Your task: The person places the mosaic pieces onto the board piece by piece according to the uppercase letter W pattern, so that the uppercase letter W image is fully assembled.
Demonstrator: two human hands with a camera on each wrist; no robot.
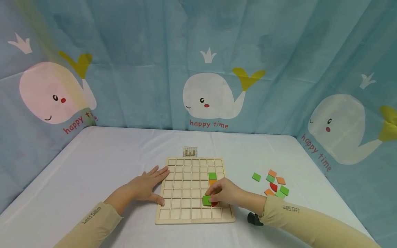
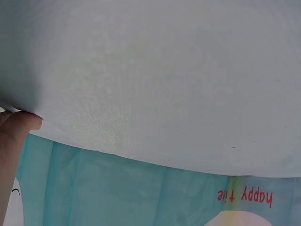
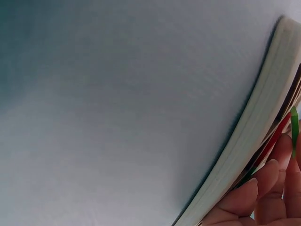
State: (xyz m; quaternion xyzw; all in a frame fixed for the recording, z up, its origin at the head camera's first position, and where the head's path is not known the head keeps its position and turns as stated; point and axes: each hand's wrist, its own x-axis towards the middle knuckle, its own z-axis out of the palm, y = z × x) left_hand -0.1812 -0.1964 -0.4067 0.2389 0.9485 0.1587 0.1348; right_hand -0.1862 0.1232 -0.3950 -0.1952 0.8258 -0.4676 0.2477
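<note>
A wooden grid board lies on the white table. My right hand pinches a green square tile over the lower right part of the grid. Beside that tile a red piece shows, partly covered by the fingers. Further up the same side, a green tile and an orange tile sit in the grid. In the right wrist view, the green tile appears edge-on near the red piece. My left hand is spread, its fingertips and thumb touching the board's left edge.
Loose tiles lie to the right of the board, among them a green one, an orange one and a red rounded piece. A small pattern card lies behind the board. Beside the right sleeve is a black object.
</note>
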